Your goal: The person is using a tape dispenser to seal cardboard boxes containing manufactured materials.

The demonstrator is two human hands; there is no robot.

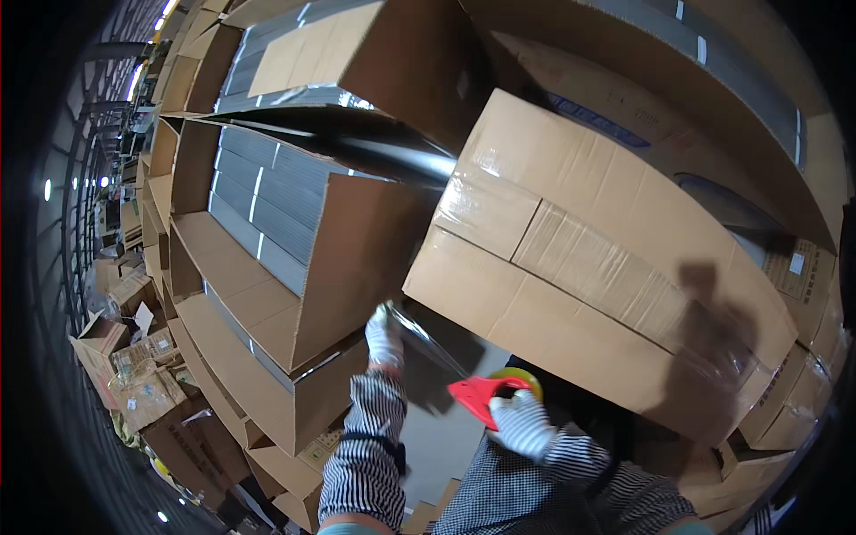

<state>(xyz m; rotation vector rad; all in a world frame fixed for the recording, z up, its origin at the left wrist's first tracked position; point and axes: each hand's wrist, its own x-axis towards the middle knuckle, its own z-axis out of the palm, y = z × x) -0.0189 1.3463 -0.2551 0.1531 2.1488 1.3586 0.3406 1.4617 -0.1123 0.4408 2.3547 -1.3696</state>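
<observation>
While a big closed carton (624, 241) fills the right, the right hand (524, 426) grips a red dispenser (477, 399) on its near side and the left hand (383, 337) pinches the end of a clear tape strip (432, 339).
To work cleanly, the dispenser is best kept in line with the pull and the strip taut, flat and away from cardboard edges, lest it fold or snag. The closed carton is boxy, creased corrugated board; an open carton (352, 259) at left holds layered grey sheets (267, 196) with pale bands. White knit gloves (385, 349) cover the hands; the dispenser looks like smooth moulded plastic, beside a rounded yellow roll (528, 377); the strip is thin and glossy.
</observation>
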